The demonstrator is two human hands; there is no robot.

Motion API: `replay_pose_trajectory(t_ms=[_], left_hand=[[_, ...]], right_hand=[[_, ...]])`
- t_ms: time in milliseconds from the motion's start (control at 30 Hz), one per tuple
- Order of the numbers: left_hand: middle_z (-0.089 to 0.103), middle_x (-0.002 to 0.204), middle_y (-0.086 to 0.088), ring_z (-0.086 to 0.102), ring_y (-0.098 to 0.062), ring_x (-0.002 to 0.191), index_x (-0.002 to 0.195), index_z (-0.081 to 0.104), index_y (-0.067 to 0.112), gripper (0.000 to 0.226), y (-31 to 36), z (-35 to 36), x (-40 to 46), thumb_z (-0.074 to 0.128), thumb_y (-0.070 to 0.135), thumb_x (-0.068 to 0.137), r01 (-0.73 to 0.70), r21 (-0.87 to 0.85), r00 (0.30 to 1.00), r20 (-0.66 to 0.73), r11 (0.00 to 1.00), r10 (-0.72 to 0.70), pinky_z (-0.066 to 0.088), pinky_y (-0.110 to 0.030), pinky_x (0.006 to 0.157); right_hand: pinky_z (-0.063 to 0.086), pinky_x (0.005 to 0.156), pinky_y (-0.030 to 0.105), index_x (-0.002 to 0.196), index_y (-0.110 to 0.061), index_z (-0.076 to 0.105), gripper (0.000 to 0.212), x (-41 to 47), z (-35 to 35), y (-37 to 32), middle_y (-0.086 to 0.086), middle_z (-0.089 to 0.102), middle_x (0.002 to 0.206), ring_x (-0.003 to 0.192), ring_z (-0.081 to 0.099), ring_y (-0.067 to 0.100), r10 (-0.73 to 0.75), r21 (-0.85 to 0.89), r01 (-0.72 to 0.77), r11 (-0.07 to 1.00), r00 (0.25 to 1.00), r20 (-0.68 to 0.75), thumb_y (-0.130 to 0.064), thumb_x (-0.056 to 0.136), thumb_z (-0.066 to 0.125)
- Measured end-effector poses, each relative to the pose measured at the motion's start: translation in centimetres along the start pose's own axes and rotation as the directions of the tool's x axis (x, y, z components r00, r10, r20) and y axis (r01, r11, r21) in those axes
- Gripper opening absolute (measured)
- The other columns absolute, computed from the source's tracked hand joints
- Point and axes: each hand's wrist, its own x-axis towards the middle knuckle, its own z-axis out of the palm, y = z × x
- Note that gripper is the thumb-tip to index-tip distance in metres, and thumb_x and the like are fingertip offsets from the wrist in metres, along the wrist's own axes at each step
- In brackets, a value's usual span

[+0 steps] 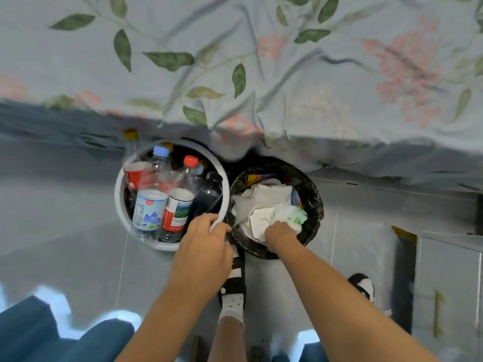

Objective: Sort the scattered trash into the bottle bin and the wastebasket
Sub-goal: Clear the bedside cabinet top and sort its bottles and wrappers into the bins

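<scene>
Two round bins stand side by side on a grey tiled floor, against the edge of a bed draped in a floral sheet. The white bottle bin, on the left, holds at least five plastic bottles standing upright: one with a blue cap, one with a red cap, one dark with a black cap, and two with yellow caps at the back, one of which may stand just outside the rim. A red paper cup leans among them. The wastebasket, lined with a black bag, is filled with white paper and tissue.

The left hand curls its fingers over the near rim of the bottle bin, gripping it. The right hand reaches into the wastebasket and presses on a crumpled white-and-green wrapper; whether it grips the wrapper cannot be told. Two feet in dark sandals and white socks stand on the floor just below the bins.
</scene>
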Motion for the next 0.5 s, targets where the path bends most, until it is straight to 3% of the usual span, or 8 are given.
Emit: replay_pose_trajectory(t_ms=[100, 167, 333, 500], left_hand=[[0.046, 0.134, -0.005, 0.04, -0.021, 0.127, 0.122, 0.061, 0.012, 0.034, -0.2, -0.1, 0.5, 0.052, 0.018, 0.091, 0.011, -0.021, 1.0, 0.024, 1.0, -0.01, 0.038, -0.031, 0.101], [0.045, 0.136, -0.004, 0.039, -0.02, 0.128, 0.124, 0.059, 0.012, 0.035, 0.0, 0.0, 0.9, 0.05, 0.02, 0.092, 0.004, -0.019, 0.999, 0.038, 1.0, -0.003, 0.036, -0.031, 0.102], [0.051, 0.129, -0.005, 0.043, -0.022, 0.123, 0.124, 0.06, 0.012, 0.036, 1.4, 0.1, 1.6, 0.051, 0.019, 0.09, -0.068, 0.008, 0.997, 0.031, 0.998, 0.067, 0.04, -0.035, 0.1], [0.054, 0.125, -0.007, 0.046, -0.026, 0.12, 0.121, 0.062, 0.01, 0.034, 2.9, -0.2, 1.7, 0.053, 0.018, 0.089, -0.09, 0.094, 0.995, 0.048, 0.992, 0.085, 0.043, -0.039, 0.096]], right_hand=[[0.024, 0.113, 0.045, 0.151, -0.01, 0.014, 0.064, -0.4, 0.5, 0.3, 0.012, 0.003, 0.16, 0.144, 0.015, 0.034, 0.035, 0.0, -0.035, 0.999, 0.992, 0.121, -0.017, 0.095, 0.044], [0.025, 0.114, 0.047, 0.152, -0.011, 0.01, 0.065, -0.2, 0.7, 0.9, 0.009, 0.0, 0.161, 0.144, 0.015, 0.034, 0.023, 0.03, -0.027, 0.999, 0.991, 0.134, -0.023, 0.097, 0.042], [0.038, 0.105, 0.039, 0.141, -0.012, 0.039, 0.05, -0.6, -0.3, 2.1, 0.012, 0.042, 0.145, 0.129, 0.042, 0.031, -0.058, 0.113, 0.057, 0.992, 0.998, 0.004, -0.03, 0.095, 0.049], [0.042, 0.103, 0.041, 0.14, -0.02, 0.044, 0.052, -4.0, -3.3, 3.0, 0.01, 0.046, 0.141, 0.128, 0.043, 0.03, -0.121, 0.136, 0.132, 0.982, 0.989, -0.083, -0.015, 0.089, 0.053]])
